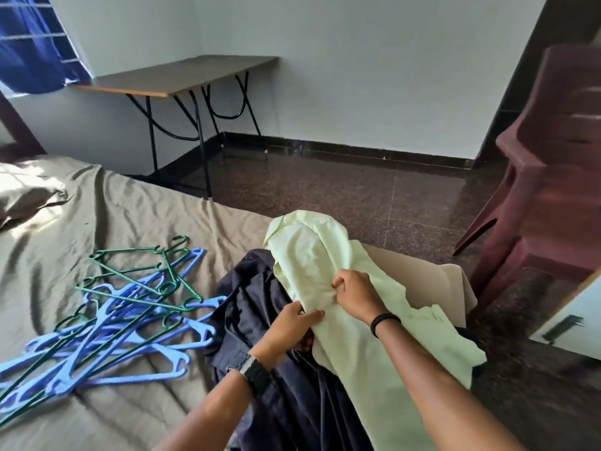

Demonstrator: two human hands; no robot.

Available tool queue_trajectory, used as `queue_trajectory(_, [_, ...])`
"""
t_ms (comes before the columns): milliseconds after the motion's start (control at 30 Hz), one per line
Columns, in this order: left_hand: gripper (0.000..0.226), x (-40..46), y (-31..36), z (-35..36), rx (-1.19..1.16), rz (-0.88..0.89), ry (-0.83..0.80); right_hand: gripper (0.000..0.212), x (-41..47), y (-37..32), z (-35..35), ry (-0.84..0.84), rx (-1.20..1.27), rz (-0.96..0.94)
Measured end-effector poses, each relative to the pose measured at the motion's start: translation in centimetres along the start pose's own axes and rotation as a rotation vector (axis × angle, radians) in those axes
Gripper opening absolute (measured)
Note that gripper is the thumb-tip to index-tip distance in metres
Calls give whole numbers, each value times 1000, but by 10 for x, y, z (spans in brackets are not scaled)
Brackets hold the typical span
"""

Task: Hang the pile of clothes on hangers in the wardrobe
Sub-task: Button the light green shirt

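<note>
Clothes at lower centre: left hand and right hand both pinch the pale green shirt, fingers curled.

No readable text, labels, brands or numbers anywhere in view. The wristwatch face is dark and shows no legible digits; the garments, hangers and furniture carry no legible print.
</note>
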State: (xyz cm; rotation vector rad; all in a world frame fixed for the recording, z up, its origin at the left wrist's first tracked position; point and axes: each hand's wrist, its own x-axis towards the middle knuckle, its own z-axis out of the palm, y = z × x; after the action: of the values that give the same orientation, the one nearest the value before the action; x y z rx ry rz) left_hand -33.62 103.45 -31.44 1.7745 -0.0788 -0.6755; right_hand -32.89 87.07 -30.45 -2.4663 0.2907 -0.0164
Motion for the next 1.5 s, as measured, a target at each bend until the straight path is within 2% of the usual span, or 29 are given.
queue_trajectory(33, [24, 5, 3, -8, -34, -6, 33, 28, -2, 0, -6, -63, 5, 27])
queue_trajectory(100, [31, 23, 9, -22, -105, 17, 232, 24, -6, -1, -17, -176, 22, 73])
queue_trajectory(133, [34, 34, 13, -30, -96, 46, 342, 21, -6, -4, -22, -206, 36, 83])
queue_trajectory(200, [47, 61, 19, -42, -143, 66, 441, 16, -5, -11, -27, -236, 48, 68])
queue_trajectory(267, [63, 92, 20, -55, -314, 5, 379, 16, -1, -25, -25, -227, 72, 44])
queue_trajectory(300, [61, 112, 13, -59, -351, 3, 324, 16, 3, -31, -21, -208, 100, 31])
queue_trajectory(367, [33, 120, 5, -60, -344, 74, 284, 15, 9, -41, -14, -130, 161, 18])
queue_trajectory(433, [25, 83, 16, -48, -285, 145, 293, 14, 13, -44, -12, -23, 196, 5])
queue_trajectory(500, [32, 66, 6, -51, -306, 224, 267, 14, 34, -54, 0, 45, 175, -19])
queue_trajectory(600, [44, 28, -5, -34, -269, 296, 147, 14, 46, -57, 3, 254, 114, -33])
queue_trajectory(667, [49, 8, -7, -28, -168, 274, 51, 31, 56, -58, 7, 353, 27, -50])
queue_trajectory(733, [49, 4, -6, -36, -69, 198, -26, 54, 66, -58, 12, 256, -43, -61])
queue_trajectory(800, [35, 12, -1, -55, 37, 140, -62, 62, 73, -53, 18, 44, -77, -44])
queue_trajectory(833, [27, 19, 3, -67, 73, 124, -25, 57, 75, -50, 21, -25, -80, -39])
queue_trajectory(867, [36, 27, 8, -79, 99, 122, 74, 49, 75, -44, 24, -41, -81, -43])
queue_trajectory(900, [49, 40, 12, -94, 108, 122, 229, 40, 75, -40, 28, -16, -80, -58])
queue_trajectory(933, [52, 50, 17, -108, 97, 142, 403, 32, 75, -37, 31, 23, -73, -78])
queue_trajectory(1000, [22, 77, 16, -140, 167, 215, 707, 25, 72, -35, 33, 77, -52, -119])
queue_trajectory(1033, [19, 91, 12, -156, 240, 230, 755, 23, 71, -35, 33, 92, -28, -126])
queue_trajectory(1133, [65, 139, -8, -199, 690, 261, 555, 19, 69, -34, 32, 88, 58, -110])
queue_trajectory(1167, [67, 152, -12, -207, 835, 281, 483, 18, 68, -35, 30, 77, 75, -111])
queue_trajectory(1233, [47, 160, -8, -215, 972, 322, 350, 17, 69, -34, 28, 42, 113, -104])
queue_trajectory(1300, [34, 160, 6, -216, 922, 408, 333, 18, 70, -32, 24, -9, 151, -78])
queue_trajectory(1400, [19, 142, 52, -207, 636, 471, 423, 24, 74, -32, 7, -53, 198, -39])
queue_trajectory(1500, [10, 111, 115, -179, 570, 627, 442, 21, 76, -45, -24, 23, 219, -56])
